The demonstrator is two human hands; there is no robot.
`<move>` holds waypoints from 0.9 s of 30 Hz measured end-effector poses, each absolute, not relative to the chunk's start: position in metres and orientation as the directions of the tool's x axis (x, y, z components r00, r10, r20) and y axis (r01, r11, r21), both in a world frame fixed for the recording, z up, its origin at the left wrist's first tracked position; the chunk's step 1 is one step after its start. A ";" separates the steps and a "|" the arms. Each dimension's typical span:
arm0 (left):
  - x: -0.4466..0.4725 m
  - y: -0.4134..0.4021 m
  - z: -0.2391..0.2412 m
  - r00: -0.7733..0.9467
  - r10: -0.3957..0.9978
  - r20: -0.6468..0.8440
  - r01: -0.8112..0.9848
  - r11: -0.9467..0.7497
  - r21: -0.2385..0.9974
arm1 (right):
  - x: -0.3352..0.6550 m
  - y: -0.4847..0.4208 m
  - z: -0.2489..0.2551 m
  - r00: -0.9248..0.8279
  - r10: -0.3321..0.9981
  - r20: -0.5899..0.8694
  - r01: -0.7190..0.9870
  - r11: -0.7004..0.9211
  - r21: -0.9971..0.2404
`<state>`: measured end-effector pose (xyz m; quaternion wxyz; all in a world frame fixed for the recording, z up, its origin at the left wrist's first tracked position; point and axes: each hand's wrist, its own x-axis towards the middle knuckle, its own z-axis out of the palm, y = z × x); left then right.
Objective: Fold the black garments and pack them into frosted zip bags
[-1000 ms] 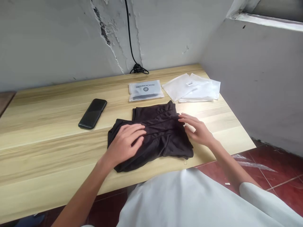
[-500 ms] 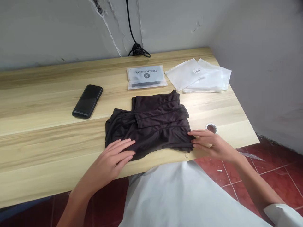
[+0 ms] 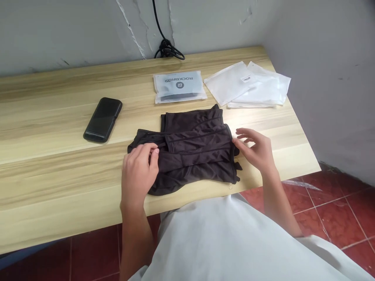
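Note:
Several dark, thin fabric garment pieces (image 3: 199,138) with stitched edges lie layered on the wooden table, partly overlapping one another. My left hand (image 3: 140,168) is over the left part of the stack, its fingers curled and close together on the cloth; the fingertips are partly hidden. At the right edge of the folded upper layer is my right hand (image 3: 255,150), fingers apart, with the thumb tip touching or very near the hem. Small flaps of dark fabric stick out at the lower right of the pile.
A black phone (image 3: 103,119) lies to the left. Behind the cloth are a ROCKBROS packet (image 3: 180,86) and several white translucent pouches (image 3: 258,86). A coiled black cable (image 3: 168,50) rests against the wall. The table's front edge (image 3: 164,208) runs close to my body.
Both hands have moved farther up the cloth, away from the front edge. The left fingers have curled in, and the layers have shifted. The round metal ring on the right is now hidden.

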<state>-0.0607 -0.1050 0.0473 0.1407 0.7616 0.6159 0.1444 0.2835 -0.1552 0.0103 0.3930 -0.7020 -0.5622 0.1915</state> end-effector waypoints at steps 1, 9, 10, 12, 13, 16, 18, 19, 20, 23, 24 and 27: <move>-0.053 -0.106 0.048 0.200 0.970 0.140 0.887 -0.240 0.396 | 0.279 -0.155 0.016 0.299 0.923 0.242 0.663 -0.019 -0.748; 0.010 -0.112 0.016 0.600 0.796 0.081 0.732 -0.587 0.346 | 0.220 -0.135 0.003 -0.229 0.964 0.138 0.826 0.267 -0.496; 0.005 -0.109 0.011 0.599 0.800 0.039 0.745 -0.574 0.340 | 0.222 -0.133 -0.006 -0.250 0.962 0.111 0.839 0.272 -0.471; -0.013 -0.102 0.004 0.565 0.825 -0.015 0.783 -0.530 0.325 | 0.230 -0.130 -0.018 -0.271 0.959 0.084 0.850 0.279 -0.447; -0.026 -0.099 0.003 0.540 0.841 -0.026 0.803 -0.506 0.316 | 0.236 -0.130 -0.021 -0.279 0.957 0.076 0.849 0.283 -0.446; -0.065 -0.098 0.006 0.462 0.886 -0.037 0.850 -0.430 0.304 | 0.250 -0.135 -0.023 -0.275 0.959 0.065 0.837 0.272 -0.474; -0.085 -0.104 0.012 0.411 0.912 -0.017 0.868 -0.385 0.314 | 0.256 -0.139 -0.021 -0.261 0.962 0.083 0.813 0.265 -0.518; -0.092 -0.108 0.016 0.353 0.936 0.015 0.884 -0.339 0.323 | 0.258 -0.141 -0.021 -0.244 0.964 0.111 0.792 0.263 -0.551; -0.098 -0.113 0.020 0.262 0.963 0.059 0.904 -0.266 0.336 | 0.259 -0.142 -0.021 -0.210 0.966 0.149 0.764 0.258 -0.592; -0.105 -0.128 0.028 -0.088 0.990 0.114 0.906 0.032 0.423 | 0.262 -0.144 -0.023 -0.004 0.967 0.254 0.650 0.195 -0.734; -0.106 -0.131 0.028 -0.176 0.981 0.086 0.879 0.117 0.461 | 0.262 -0.144 -0.024 0.083 0.961 0.264 0.605 0.161 -0.780; -0.104 -0.137 0.024 -0.302 0.953 -0.015 0.778 0.256 0.573 | 0.263 -0.142 -0.025 0.278 0.933 0.230 0.479 0.073 -0.875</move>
